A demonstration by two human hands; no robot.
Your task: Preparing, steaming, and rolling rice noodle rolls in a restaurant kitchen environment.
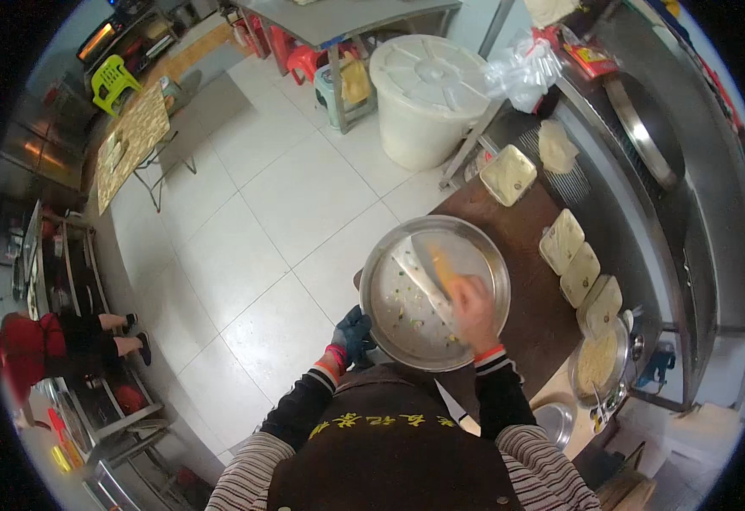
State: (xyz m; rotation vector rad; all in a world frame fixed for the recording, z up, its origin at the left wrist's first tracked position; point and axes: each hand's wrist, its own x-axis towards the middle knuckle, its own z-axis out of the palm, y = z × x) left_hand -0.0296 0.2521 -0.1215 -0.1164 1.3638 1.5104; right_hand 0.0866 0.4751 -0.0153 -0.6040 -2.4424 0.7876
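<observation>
A large round metal pan [388, 319] with green and yellow food bits scattered over its bottom is before me, partly over the brown tabletop [532, 306]. My left hand [353, 332], in a dark glove, is at the pan's near left rim; its fingers are partly hidden. My bare right hand [473, 310] is inside the pan, blurred, closed on a tool with a yellowish handle and a broad pale blade [416, 268], seemingly a scraper. A pointed white blade or sheet [452, 402] lies by my apron, mostly hidden.
Several filled square containers [562, 241] line the table's right side, near a bowl of pale shredded or grainy food [596, 364]. A lidded white bin [430, 102] stands beyond the table. A person in red [31, 351] is at the shelves far left. A patterned folding table [133, 147] stands upper left.
</observation>
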